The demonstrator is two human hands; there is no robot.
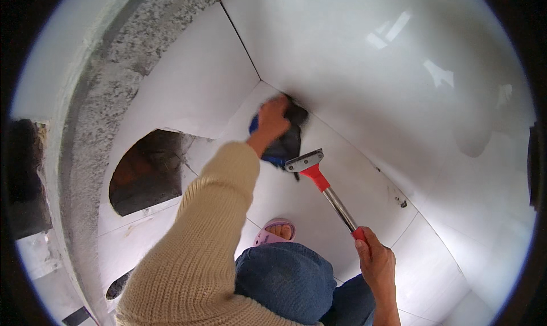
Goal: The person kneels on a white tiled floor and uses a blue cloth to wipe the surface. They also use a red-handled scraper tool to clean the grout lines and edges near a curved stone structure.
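My right hand (377,257) is wrapped around the red grip of a blade scraper (339,206). The scraper has a metal shaft, a red neck and a wide metal blade head, which points up and away from me. My left hand (273,114), blurred by motion, is over a black and blue bag-like item (287,144) on the floor against the wall. Whether its fingers grip the item cannot be made out. The scraper's head appears close to the near edge of that item.
Pale tiles cover the floor (342,244) and glossy wall (427,125), meeting in a corner. At left, a large cut-out (147,172) opens in a white panel under a speckled stone edge (107,86). Dark debris (401,203) lies along the wall. My foot wears a pink sandal (267,237).
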